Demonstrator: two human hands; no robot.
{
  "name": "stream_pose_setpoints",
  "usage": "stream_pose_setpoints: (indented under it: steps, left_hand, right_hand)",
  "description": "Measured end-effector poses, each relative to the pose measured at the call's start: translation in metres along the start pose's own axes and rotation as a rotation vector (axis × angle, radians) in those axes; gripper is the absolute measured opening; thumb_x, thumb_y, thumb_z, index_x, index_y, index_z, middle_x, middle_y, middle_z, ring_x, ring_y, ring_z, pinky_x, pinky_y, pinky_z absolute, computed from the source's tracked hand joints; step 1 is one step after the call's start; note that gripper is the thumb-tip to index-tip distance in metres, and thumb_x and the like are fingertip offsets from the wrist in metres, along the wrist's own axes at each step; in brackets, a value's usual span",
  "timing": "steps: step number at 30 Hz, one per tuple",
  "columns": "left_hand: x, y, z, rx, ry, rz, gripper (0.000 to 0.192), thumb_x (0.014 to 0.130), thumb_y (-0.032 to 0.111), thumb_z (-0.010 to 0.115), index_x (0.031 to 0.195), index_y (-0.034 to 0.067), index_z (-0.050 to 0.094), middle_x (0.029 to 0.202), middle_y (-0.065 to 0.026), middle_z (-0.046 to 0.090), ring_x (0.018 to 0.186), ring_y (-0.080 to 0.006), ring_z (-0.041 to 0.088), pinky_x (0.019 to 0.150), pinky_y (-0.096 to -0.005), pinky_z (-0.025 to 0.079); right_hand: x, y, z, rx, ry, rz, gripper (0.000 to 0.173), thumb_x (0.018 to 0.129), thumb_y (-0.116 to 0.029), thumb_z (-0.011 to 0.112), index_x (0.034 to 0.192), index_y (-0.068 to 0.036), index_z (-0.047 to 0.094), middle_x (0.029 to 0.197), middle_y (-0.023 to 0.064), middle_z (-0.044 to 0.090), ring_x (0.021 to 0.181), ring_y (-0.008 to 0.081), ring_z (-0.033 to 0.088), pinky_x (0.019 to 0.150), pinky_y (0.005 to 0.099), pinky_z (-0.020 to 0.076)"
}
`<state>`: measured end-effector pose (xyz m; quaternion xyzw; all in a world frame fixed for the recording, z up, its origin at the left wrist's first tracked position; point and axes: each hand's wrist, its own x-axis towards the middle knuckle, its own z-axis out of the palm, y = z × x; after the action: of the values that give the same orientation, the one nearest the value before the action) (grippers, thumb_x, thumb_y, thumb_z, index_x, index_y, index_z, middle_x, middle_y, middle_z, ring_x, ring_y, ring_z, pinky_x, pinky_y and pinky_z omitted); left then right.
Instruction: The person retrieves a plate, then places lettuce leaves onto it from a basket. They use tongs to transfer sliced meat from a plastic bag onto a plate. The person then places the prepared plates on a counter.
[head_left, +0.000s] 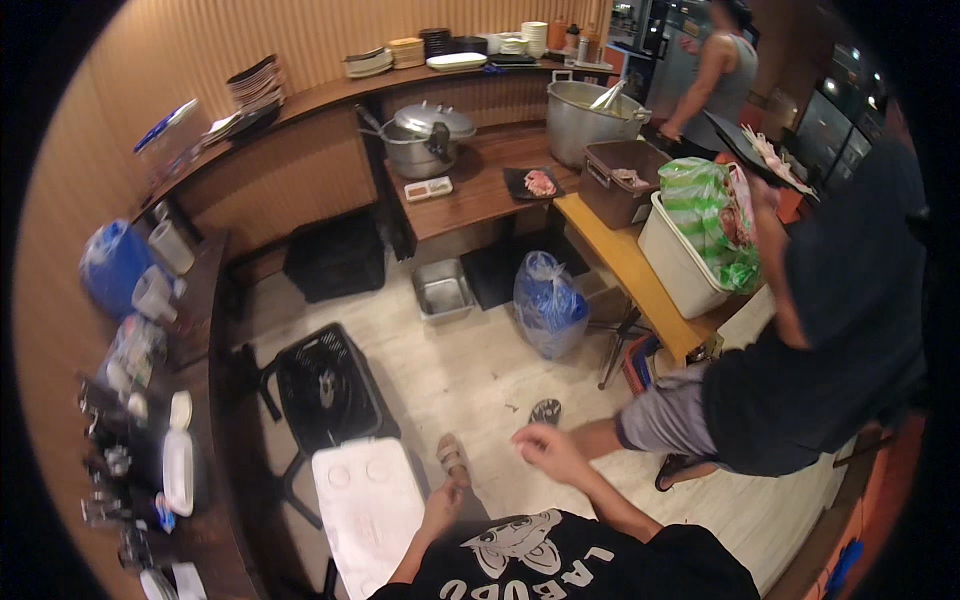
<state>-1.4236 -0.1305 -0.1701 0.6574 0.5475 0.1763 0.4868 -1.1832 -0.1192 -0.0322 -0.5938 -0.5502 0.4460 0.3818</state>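
My left hand (444, 504) hangs low beside the white foam box lid (367, 487), its fingers loosely curled; whether it holds anything is too small to tell. My right hand (551, 454) is raised in front of me over the floor, fingers bent, with no object visible in it. Ahead, a wooden table (487, 180) bears a lidded metal pot (424, 150), a large stockpot (585, 112), a black plate with raw meat (538, 182) and a white divided dish (428, 189). A brown bin (619, 206) stands at the table's right.
A person in dark clothes (847, 300) stands close on the right, holding a black tray (739, 142). Another person (720, 82) is behind. On the floor are a blue plastic bag (550, 307), a steel pan (442, 289) and a black crate (330, 390). A cluttered counter (217, 450) runs along the left.
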Motion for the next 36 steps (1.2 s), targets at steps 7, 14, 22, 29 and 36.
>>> stream_pose_setpoints:
  steps: [7, 14, 22, 29, 36]
  left_hand:
    - [0.144, 0.012, -0.116, 0.089, 0.050, 0.029, 0.023, 0.078, 0.012, 0.049, 0.100, 0.008, 0.055, 0.076, -0.0223, 0.059, 0.074, -0.0388, 0.058, 0.063, -0.0452, 0.044]
    - [0.307, 0.057, -0.190, 0.211, -0.089, 0.131, 0.024, 0.082, 0.011, 0.048, 0.105, 0.004, 0.051, 0.085, -0.0192, 0.055, 0.076, -0.0294, 0.052, 0.071, -0.0376, 0.043]
    - [0.490, 0.174, -0.198, 0.016, 0.034, 0.732, 0.013, 0.081, 0.005, 0.052, 0.093, 0.001, 0.055, 0.071, -0.0151, 0.057, 0.063, -0.0208, 0.053, 0.061, -0.0307, 0.043]
    - [0.576, 0.213, -0.360, -0.202, 0.565, 0.658, 0.015, 0.081, -0.001, 0.051, 0.096, 0.000, 0.057, 0.081, -0.0062, 0.057, 0.065, -0.0088, 0.050, 0.058, -0.0214, 0.041]
    - [0.633, 0.177, -0.550, -0.021, 0.830, 0.586, 0.034, 0.074, -0.004, 0.057, 0.106, 0.005, 0.053, 0.109, -0.0126, 0.044, 0.085, -0.0190, 0.054, 0.071, -0.0264, 0.049]
  right_hand:
    - [0.165, -0.012, 0.032, -0.368, -0.279, -0.152, 0.023, 0.079, -0.022, 0.058, 0.096, -0.007, 0.057, 0.094, 0.0122, 0.058, 0.085, 0.0287, 0.056, 0.073, 0.0359, 0.0448]
    - [0.294, -0.024, -0.015, -0.592, -0.015, -0.138, 0.026, 0.079, -0.023, 0.056, 0.100, -0.008, 0.053, 0.092, 0.0124, 0.057, 0.087, 0.0297, 0.055, 0.072, 0.0393, 0.0431]
    - [0.399, -0.047, -0.074, -0.379, 0.090, 0.041, 0.029, 0.082, -0.027, 0.055, 0.103, -0.007, 0.053, 0.078, 0.0132, 0.060, 0.075, 0.0295, 0.058, 0.067, 0.0392, 0.0436]
    - [0.496, -0.116, -0.053, -0.229, -0.097, -0.115, 0.033, 0.084, -0.029, 0.054, 0.109, -0.007, 0.053, 0.086, 0.0103, 0.061, 0.070, 0.0229, 0.058, 0.065, 0.0350, 0.0448]
    - [0.604, -0.141, 0.036, 0.018, -0.150, 0.070, 0.029, 0.081, -0.020, 0.061, 0.105, -0.005, 0.058, 0.091, 0.0072, 0.061, 0.069, 0.0123, 0.055, 0.065, 0.0248, 0.0452]
